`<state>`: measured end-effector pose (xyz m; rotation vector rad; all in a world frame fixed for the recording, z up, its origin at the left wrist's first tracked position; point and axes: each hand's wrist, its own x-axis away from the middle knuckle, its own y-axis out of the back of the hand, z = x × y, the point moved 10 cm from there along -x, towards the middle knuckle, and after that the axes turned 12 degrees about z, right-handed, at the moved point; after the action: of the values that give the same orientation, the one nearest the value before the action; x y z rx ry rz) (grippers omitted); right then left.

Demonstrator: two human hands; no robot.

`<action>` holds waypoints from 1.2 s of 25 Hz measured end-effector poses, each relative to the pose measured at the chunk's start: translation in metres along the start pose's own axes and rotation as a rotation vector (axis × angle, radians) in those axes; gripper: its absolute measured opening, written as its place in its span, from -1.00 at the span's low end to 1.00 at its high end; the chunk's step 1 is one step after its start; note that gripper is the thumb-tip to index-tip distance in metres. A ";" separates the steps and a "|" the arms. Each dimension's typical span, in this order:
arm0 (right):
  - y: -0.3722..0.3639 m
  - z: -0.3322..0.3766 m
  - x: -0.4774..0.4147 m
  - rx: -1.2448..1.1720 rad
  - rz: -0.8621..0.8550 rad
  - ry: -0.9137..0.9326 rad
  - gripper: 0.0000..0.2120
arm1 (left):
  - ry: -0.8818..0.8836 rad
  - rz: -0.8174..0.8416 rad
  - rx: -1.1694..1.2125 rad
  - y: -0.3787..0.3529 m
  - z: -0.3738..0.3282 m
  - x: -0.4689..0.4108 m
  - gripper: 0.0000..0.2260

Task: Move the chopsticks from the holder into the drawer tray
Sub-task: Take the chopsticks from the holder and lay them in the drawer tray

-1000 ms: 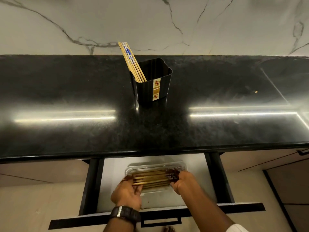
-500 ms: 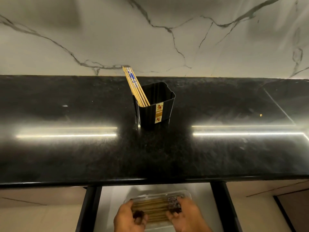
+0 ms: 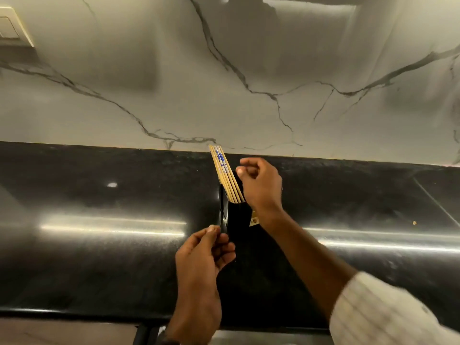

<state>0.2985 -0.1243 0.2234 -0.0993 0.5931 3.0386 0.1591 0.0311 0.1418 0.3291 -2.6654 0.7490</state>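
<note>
Several wooden chopsticks [image 3: 225, 176] with blue print lean left out of the black holder [image 3: 236, 220] on the black counter [image 3: 99, 257]. My right hand [image 3: 261, 183] hovers over the holder just right of the chopsticks, fingers loosely curled and a small gap away from them, holding nothing. My left hand [image 3: 204, 252] is at the holder's near-left corner, with the thumb and fingertips pinched on its edge. Only a sliver of the open drawer [image 3: 261, 338] shows at the bottom edge. The tray is out of view.
A marble-patterned wall [image 3: 249, 70] rises right behind the counter. A wall switch plate [image 3: 12, 28] sits at the top left. A small crumb [image 3: 414, 223] lies on the counter at the right.
Both hands left the tray in the drawer and rose to the holder on the counter. The view tilted up, so the drawer and tray dropped out of sight.
</note>
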 end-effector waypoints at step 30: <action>-0.048 -0.012 -0.131 0.139 0.520 0.000 -0.79 | 0.020 0.059 -0.084 0.011 0.008 -0.055 -0.85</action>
<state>0.4321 -0.0883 0.2036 0.0726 0.9632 3.4712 0.2033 0.0431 0.1087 0.2202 -2.6888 0.6520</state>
